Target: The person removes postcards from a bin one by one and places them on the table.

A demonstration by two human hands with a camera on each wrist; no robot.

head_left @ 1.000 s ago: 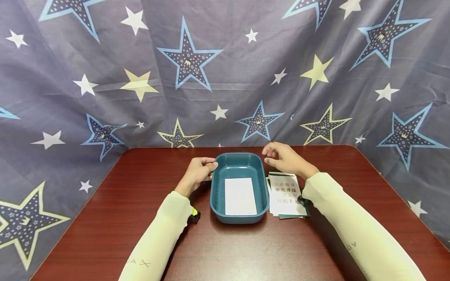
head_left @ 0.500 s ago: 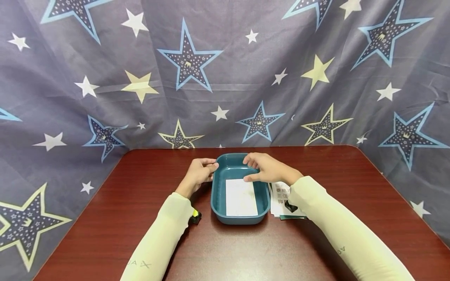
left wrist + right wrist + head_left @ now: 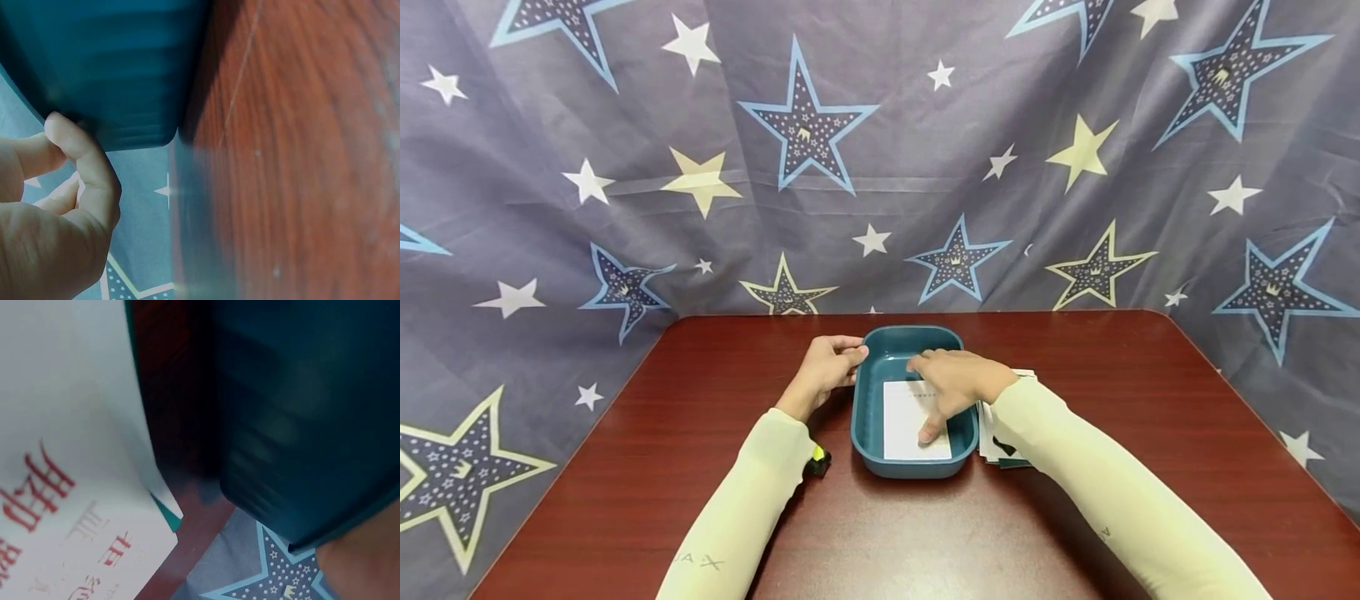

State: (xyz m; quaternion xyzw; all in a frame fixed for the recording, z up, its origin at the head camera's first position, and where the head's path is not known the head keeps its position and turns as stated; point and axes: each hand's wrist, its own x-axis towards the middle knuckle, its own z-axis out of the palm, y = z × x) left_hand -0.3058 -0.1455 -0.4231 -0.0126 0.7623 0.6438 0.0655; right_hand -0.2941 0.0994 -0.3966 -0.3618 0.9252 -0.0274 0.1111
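A teal rectangular bin (image 3: 863, 446) stands on the table with a white card (image 3: 904, 429) lying on its floor. At its far left rim, my left hand (image 3: 822, 373) pinches the edge between thumb and fingers; the left wrist view shows the thumb (image 3: 81, 147) at the rim. My right hand (image 3: 958, 382) reaches over the bin's right wall, its fingers and thumb spread over the card and hiding part of it. Against the bin's right side lies a stack of printed cards (image 3: 991, 429), partly covered by the right sleeve; red characters show on the top card (image 3: 75, 412) in the right wrist view.
The reddish-brown wooden table (image 3: 700, 375) extends around the bin. Behind it hangs a grey curtain (image 3: 880, 167) printed with stars. A black strap with a yellow patch (image 3: 817, 460) shows at the left wrist.
My right hand has moved left from beyond the card stack, over the bin's right rim, and down over the white card. The left hand stays at the rim.
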